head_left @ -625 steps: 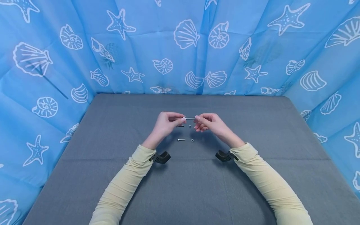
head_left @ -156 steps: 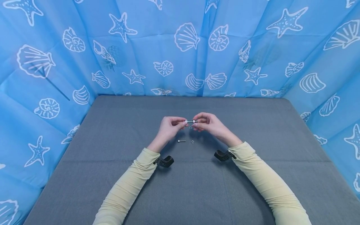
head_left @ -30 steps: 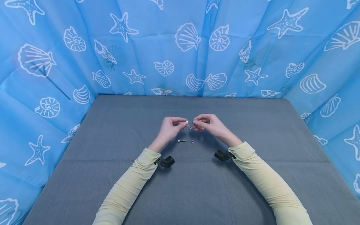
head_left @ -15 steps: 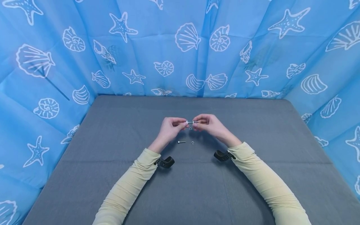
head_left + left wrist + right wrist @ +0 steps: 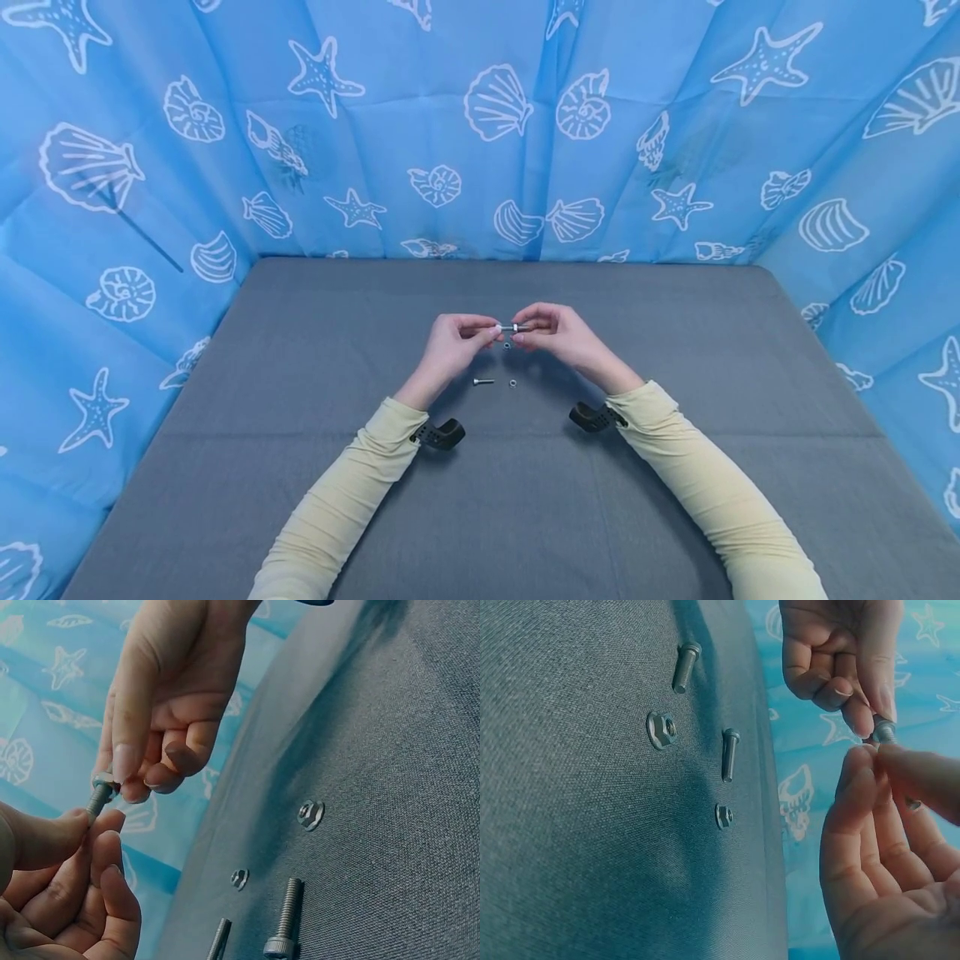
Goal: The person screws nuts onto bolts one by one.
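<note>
Head view | left fingers (image 5: pixel 484 336) clamped on silver metal threaded bolt (image 5: pixel 507 328), held above grey cloth-covered tabletop (image 5: pixel 480 517) | my right fingers (image 5: pixel 534 340) pinch silver metal nut (image 5: pixel 515 328) around it | step, I judge: threading | next: steady bolt, keep turning nut

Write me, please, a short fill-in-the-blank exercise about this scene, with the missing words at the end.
1. The left hand pinches one end of a bolt, and a single ____ sits around its shaft at the fingertips of the right hand.
2. On the table lie ____ loose flange nuts.
3. The shell-patterned curtain behind is ____ with white prints.

Missing words: nut; two; blue.
</note>
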Demonstrator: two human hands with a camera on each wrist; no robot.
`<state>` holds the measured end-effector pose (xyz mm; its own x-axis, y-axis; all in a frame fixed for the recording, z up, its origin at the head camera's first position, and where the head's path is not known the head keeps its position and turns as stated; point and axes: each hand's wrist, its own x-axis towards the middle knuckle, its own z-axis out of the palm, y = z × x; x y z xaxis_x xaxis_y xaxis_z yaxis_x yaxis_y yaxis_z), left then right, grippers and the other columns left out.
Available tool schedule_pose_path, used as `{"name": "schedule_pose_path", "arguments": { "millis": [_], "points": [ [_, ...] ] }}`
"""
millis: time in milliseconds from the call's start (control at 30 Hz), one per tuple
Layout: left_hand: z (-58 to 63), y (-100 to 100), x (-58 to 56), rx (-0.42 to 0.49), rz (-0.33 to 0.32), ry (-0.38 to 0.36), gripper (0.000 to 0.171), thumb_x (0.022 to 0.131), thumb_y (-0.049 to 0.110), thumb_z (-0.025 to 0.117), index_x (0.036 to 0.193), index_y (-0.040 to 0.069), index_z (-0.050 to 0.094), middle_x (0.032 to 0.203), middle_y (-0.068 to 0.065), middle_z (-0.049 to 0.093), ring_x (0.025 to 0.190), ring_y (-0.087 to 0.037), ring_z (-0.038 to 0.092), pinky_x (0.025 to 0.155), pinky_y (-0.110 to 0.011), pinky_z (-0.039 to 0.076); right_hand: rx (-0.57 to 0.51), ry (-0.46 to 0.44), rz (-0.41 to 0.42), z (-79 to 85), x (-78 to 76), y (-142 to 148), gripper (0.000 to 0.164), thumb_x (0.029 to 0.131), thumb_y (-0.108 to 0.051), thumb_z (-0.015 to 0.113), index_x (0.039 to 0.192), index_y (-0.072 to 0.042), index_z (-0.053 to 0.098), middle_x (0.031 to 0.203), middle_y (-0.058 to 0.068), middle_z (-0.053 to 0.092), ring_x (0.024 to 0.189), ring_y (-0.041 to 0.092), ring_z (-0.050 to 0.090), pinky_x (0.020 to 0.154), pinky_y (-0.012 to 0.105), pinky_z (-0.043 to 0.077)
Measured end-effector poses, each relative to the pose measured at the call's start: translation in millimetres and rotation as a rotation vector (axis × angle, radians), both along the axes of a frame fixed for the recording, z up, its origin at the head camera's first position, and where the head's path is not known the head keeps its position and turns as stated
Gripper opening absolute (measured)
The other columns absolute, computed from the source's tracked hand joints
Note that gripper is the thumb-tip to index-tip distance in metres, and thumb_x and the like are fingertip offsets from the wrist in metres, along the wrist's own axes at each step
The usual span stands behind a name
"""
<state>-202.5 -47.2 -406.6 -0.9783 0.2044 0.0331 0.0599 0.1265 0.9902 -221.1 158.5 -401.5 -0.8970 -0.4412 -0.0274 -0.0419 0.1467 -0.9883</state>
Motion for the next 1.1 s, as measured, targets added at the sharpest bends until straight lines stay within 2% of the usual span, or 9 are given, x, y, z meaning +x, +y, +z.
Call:
{"name": "schedule_pose_path", "arguments": {
  "millis": [133,233,300,467,700,833,967,1100],
  "points": [
    [1.4,0.5,0.2,0.006,0.005,0.005,0.023,0.091,0.012,0.067,0.108,-0.004,0.069,0.088,-0.010,0.072,0.096,-0.037,0.065,0.084,-0.048,0.053,0.067,0.000,-0.005,1.0,0.9,0.3,0.026,0.094,-0.008,0.063,0.111,0.011,0.060,0.100,0.031,0.064,0.087,0.030,0.067,0.080,0.049,0.053],
    [1.9,0.5,-0.1,0.005,0.009,0.014,0.021,0.091,0.012,0.067,0.107,-0.002,0.070,0.088,-0.010,0.072,0.094,-0.037,0.065,0.084,-0.048,0.053,0.081,0.000,-0.012,1.9,1.7,0.6,0.027,0.094,-0.010,0.062,0.112,0.009,0.059,0.100,0.032,0.063,0.083,0.023,0.066,0.079,0.049,0.053],
    [2.3,0.4,-0.3,0.003,0.008,0.014,0.021,0.091,0.013,0.067,0.107,-0.001,0.070,0.088,-0.010,0.072,0.094,-0.038,0.065,0.084,-0.048,0.053,0.054,-0.005,-0.018,2.6,1.8,0.5,0.029,0.093,-0.008,0.063,0.116,0.009,0.057,0.103,0.033,0.062,0.085,0.025,0.067,0.079,0.047,0.054],
    [3.1,0.7,0.0,-0.016,0.007,0.007,0.025,0.092,0.013,0.067,0.109,-0.004,0.069,0.089,-0.010,0.072,0.094,-0.037,0.065,0.084,-0.048,0.053,0.011,-0.002,-0.018,5.1,2.3,-0.2,0.030,0.092,-0.004,0.064,0.117,0.010,0.055,0.108,0.035,0.060,0.098,0.042,0.062,0.081,0.043,0.055],
    [1.9,1.9,0.3,-0.012,0.011,0.020,0.022,0.092,0.008,0.065,0.108,-0.006,0.069,0.090,-0.014,0.072,0.093,-0.040,0.065,0.083,-0.049,0.053,0.081,-0.003,-0.016,4.8,4.1,0.5,0.039,0.098,-0.025,0.058,0.111,0.012,0.060,0.101,0.033,0.063,0.086,0.030,0.066,0.080,0.050,0.053],
    [1.4,2.6,0.2,-0.013,0.021,0.015,0.021,0.091,0.007,0.066,0.107,-0.007,0.069,0.088,-0.013,0.072,0.092,-0.039,0.066,0.081,-0.047,0.054,0.017,-0.001,-0.016,2.5,3.8,1.4,0.033,0.096,-0.015,0.060,0.116,0.011,0.055,0.103,0.034,0.061,0.084,0.026,0.066,0.077,0.044,0.055],
    [2.2,3.5,0.1,-0.016,0.025,0.017,0.022,0.090,0.008,0.068,0.106,-0.007,0.069,0.088,-0.013,0.072,0.091,-0.039,0.066,0.081,-0.045,0.055,-0.002,0.012,0.000,3.1,3.0,2.2,0.033,0.093,-0.006,0.063,0.119,0.013,0.053,0.107,0.034,0.061,0.092,0.033,0.066,0.082,0.049,0.053],
    [2.9,3.9,0.0,0.013,0.012,0.006,0.022,0.090,0.008,0.067,0.107,-0.007,0.069,0.090,-0.015,0.072,0.094,-0.038,0.066,0.082,-0.042,0.055,0.066,0.007,0.001,5.3,3.2,2.2,0.033,0.096,-0.017,0.061,0.114,0.011,0.060,0.104,0.033,0.063,0.093,0.038,0.064,0.083,0.055,0.051]
  ]
}}
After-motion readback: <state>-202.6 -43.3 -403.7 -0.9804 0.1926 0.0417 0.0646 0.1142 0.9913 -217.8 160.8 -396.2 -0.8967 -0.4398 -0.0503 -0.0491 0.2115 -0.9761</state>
